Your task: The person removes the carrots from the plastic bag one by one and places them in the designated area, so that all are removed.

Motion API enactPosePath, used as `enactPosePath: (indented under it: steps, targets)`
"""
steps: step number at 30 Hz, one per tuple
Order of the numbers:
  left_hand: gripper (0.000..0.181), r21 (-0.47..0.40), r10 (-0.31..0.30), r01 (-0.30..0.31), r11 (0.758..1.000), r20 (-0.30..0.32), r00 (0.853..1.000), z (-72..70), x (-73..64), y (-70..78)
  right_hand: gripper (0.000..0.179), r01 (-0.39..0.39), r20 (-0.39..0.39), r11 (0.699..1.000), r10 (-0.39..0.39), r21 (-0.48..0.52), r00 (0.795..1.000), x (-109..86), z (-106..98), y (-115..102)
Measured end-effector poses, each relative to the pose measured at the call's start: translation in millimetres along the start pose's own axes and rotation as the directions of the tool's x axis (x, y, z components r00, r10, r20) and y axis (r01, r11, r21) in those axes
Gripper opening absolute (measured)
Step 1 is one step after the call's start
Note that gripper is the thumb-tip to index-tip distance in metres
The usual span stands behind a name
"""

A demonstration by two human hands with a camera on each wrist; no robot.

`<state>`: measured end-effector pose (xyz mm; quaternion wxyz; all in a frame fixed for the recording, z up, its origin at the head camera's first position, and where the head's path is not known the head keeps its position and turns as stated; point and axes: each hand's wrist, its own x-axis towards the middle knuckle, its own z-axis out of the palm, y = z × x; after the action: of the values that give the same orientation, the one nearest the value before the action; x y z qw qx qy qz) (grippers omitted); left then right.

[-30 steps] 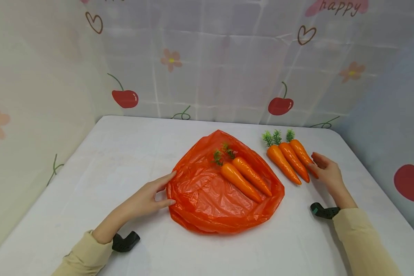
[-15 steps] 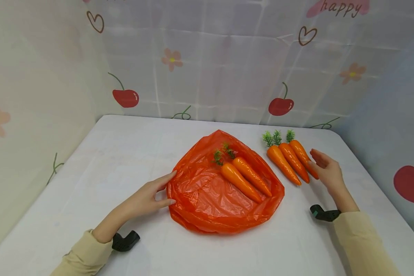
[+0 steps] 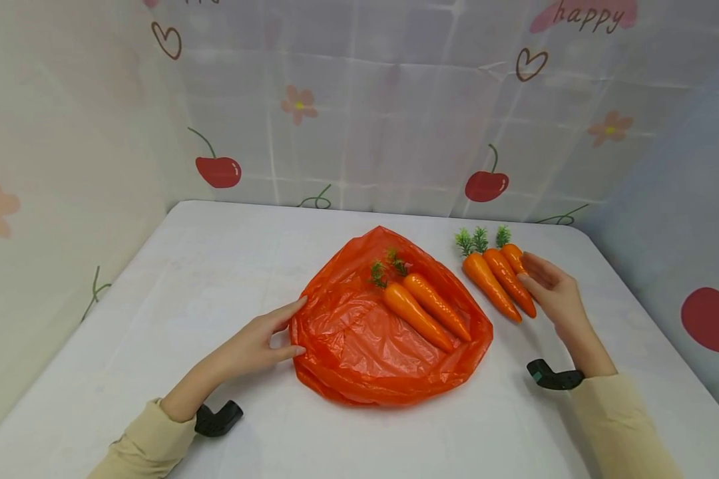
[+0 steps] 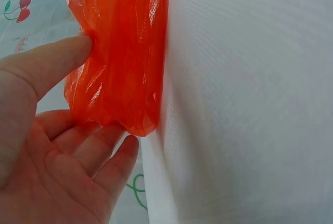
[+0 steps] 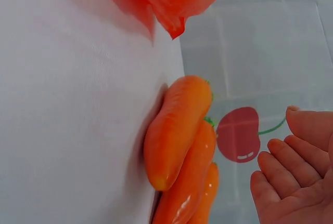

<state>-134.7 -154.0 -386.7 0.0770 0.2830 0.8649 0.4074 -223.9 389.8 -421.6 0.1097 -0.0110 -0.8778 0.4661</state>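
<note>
A red plastic bag (image 3: 359, 332) lies spread on the white table, its mouth opened upward. Two orange carrots (image 3: 418, 315) with green tops rest inside it. My left hand (image 3: 248, 342) touches the bag's left rim with thumb and fingertips spread apart, as the left wrist view also shows from the side. Right of the bag, three more carrots (image 3: 491, 286) lie side by side. Over the rightmost one hovers my right hand (image 3: 557, 293), hiding its lower part. In the right wrist view my right hand (image 5: 296, 167) has relaxed fingers, a gap showing between it and the carrots (image 5: 177, 130).
The white tabletop (image 3: 216, 266) runs back to a printed cloth backdrop (image 3: 365, 120) with cherries and flowers. Similar cloth walls stand at both sides. A black wrist device (image 3: 218, 419) sits by the left cuff, another black device (image 3: 554, 376) by the right.
My right hand has moved a little left and away from me, covering more of the rightmost carrot. The left hand, the bag and the carrots stay in place.
</note>
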Motion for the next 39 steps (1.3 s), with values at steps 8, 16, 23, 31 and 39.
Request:
enactPosePath:
  steps: [8,16,23,31,39]
  targets:
    - [0.081,0.006,0.0,0.0,1.0,0.001,1.0,0.4,-0.1,0.0,0.057,0.02,0.101,0.995,-0.03,0.096,0.994,-35.7,3.4,-88.1]
    - [0.081,0.007,-0.001,0.001,1.0,0.003,1.0,-0.3,-0.3,1.2,0.054,0.098,0.147,0.984,-0.121,0.151,0.982,-56.0,19.3,-129.6]
    - [0.081,-0.001,0.008,-0.008,1.0,-0.002,1.0,0.4,0.0,0.7,0.052,0.102,0.19,0.973,-0.143,0.209,0.971,-64.4,36.6,-141.9]
    - [0.08,-0.012,0.013,-0.013,1.0,-0.006,1.0,0.9,0.0,0.6,0.053,0.077,0.248,0.958,-0.148,0.276,0.957,-72.5,53.9,-142.4]
    - [0.081,-0.016,-0.007,0.007,1.0,-0.002,1.0,0.6,0.0,0.4,0.048,0.1,0.274,0.943,-0.192,0.318,0.942,-77.2,67.1,-138.5]
